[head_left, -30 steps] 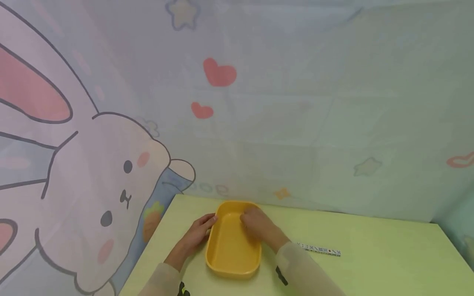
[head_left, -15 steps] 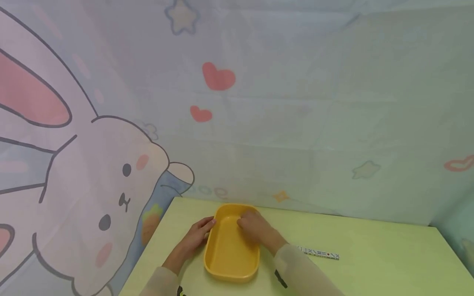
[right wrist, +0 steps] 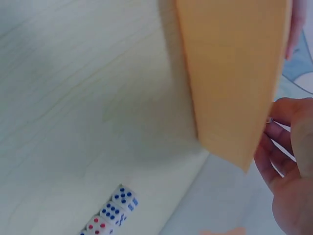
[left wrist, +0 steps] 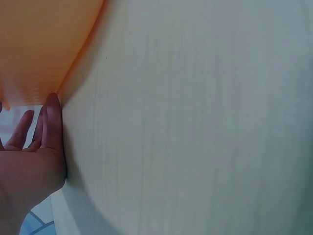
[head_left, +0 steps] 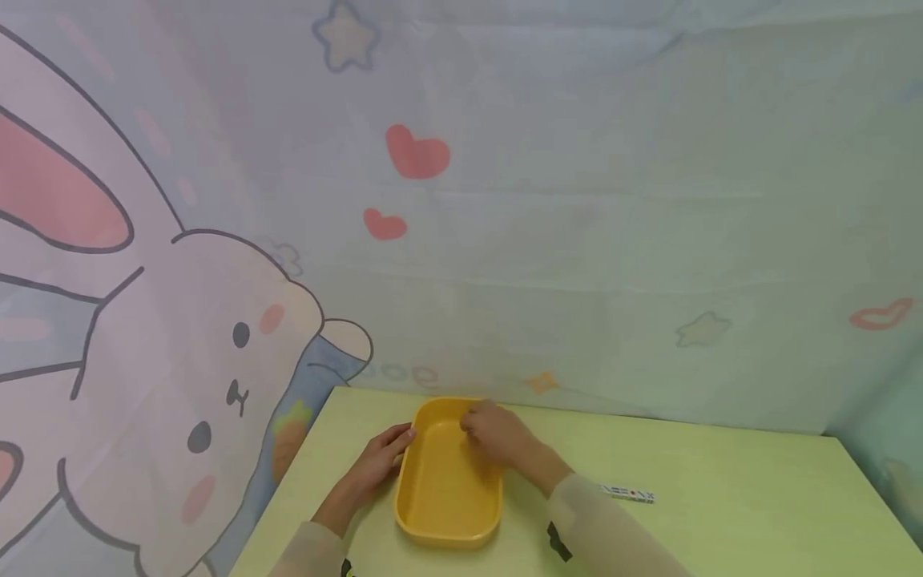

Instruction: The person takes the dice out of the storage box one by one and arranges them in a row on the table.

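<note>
A yellow rectangular tray (head_left: 449, 513) stands on the table, its long side pointing away from me. My left hand (head_left: 376, 463) rests at its left side, fingertips against the outer wall near the rim. In the left wrist view the fingers (left wrist: 51, 122) are extended and the little-finger side lies along the tabletop. My right hand (head_left: 501, 433) is over the far right part of the tray, fingers bent inward past the rim. The right wrist view shows a small white die (right wrist: 269, 120) pinched between thumb and fingertips, mostly hidden by them.
To the right, a straight row of white dice (head_left: 627, 493) with blue and red dots lies on the pale table (head_left: 721, 513), partly covered by the right sleeve (head_left: 602, 521). A cloth backdrop (head_left: 577, 240) printed with a rabbit and hearts rises behind the table's far edge.
My right hand has risen slightly inside the tray, and its forearm has shifted right, covering more of the dice row. The left hand keeps its place at the tray's side.
</note>
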{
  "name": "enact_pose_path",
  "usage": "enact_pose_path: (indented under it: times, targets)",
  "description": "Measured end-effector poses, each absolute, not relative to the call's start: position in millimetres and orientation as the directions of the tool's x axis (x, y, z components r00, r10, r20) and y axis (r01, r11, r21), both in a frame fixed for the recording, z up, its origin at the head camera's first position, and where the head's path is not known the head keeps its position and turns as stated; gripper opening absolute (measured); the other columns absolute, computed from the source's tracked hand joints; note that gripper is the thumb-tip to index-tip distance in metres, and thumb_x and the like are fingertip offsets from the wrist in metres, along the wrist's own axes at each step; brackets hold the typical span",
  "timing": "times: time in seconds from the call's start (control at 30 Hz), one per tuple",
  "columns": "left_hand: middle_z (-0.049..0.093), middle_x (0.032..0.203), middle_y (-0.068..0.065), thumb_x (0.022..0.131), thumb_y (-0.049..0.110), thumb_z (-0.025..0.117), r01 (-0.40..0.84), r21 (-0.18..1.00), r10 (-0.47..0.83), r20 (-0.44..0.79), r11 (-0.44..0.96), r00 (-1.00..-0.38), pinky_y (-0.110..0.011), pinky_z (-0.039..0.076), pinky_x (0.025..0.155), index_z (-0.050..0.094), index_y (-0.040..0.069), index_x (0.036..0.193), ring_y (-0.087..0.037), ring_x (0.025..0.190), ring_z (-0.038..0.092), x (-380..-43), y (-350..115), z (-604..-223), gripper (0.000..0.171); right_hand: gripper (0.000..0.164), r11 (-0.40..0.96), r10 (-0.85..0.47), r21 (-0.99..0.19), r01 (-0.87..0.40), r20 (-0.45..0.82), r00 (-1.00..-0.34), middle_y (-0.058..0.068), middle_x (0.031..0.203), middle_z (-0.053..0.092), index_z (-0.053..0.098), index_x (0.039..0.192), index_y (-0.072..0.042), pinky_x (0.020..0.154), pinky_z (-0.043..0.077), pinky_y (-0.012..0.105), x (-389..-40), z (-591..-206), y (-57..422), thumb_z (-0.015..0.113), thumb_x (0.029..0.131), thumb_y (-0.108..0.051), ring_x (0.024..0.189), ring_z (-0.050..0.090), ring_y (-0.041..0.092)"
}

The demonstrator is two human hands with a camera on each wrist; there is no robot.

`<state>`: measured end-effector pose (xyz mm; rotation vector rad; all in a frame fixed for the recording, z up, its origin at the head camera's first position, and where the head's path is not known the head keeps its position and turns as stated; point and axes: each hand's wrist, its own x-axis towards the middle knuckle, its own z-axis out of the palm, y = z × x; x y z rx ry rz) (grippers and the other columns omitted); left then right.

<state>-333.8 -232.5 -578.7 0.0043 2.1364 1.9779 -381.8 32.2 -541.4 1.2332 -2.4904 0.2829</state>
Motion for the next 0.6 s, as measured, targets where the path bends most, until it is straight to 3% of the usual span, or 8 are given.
enact_pose_path:
  times: [0.1,0.27,0.6]
  targets:
    - [0.043,0.151,-0.017,0.099,0.050,0.056,-0.150,0.985,0.153,-0.161,0.086,-0.975,-0.050,0.041,0.108,0.038,0.003,0.150,-0.036,0.138,0.041,-332.8,-233.9,-579.6,0.072,0.010,0.580,-0.703,-0.187,-0.793,0.376,-0.604,0.000,0.096,0.066,0.072,0.099,-0.010,0.082,0.054,0.035,-374.8,-528.4,44.3,0.069,0.089,-0.010,0.090,0.061,0.019]
    - [0.043,0.151,-0.018,0.099,0.048,0.056,-0.136,0.987,0.164,-0.149,0.089,-0.975,-0.050,0.042,0.108,0.037,0.003,0.150,-0.037,0.138,0.040,-332.6,-234.6,-583.2,0.071,0.007,0.552,-0.665,-0.377,-0.744,0.340,-0.665,-0.001,0.094,0.065,0.069,0.099,-0.014,0.078,0.054,0.031,-360.1,-508.6,74.7,0.071,0.092,-0.015,0.086,0.061,0.013]
    - [0.045,0.149,-0.017,0.102,0.047,0.052,-0.109,0.986,0.174,-0.130,0.124,-0.976,-0.046,0.048,0.103,0.040,0.004,0.149,-0.036,0.136,0.043,-334.4,-235.2,-583.1,0.065,0.013,0.541,-0.606,-0.481,-0.690,0.346,-0.716,-0.010,0.097,0.066,0.068,0.099,-0.026,0.081,0.055,0.034,-337.2,-496.8,156.2,0.071,0.093,-0.014,0.091,0.064,0.012]
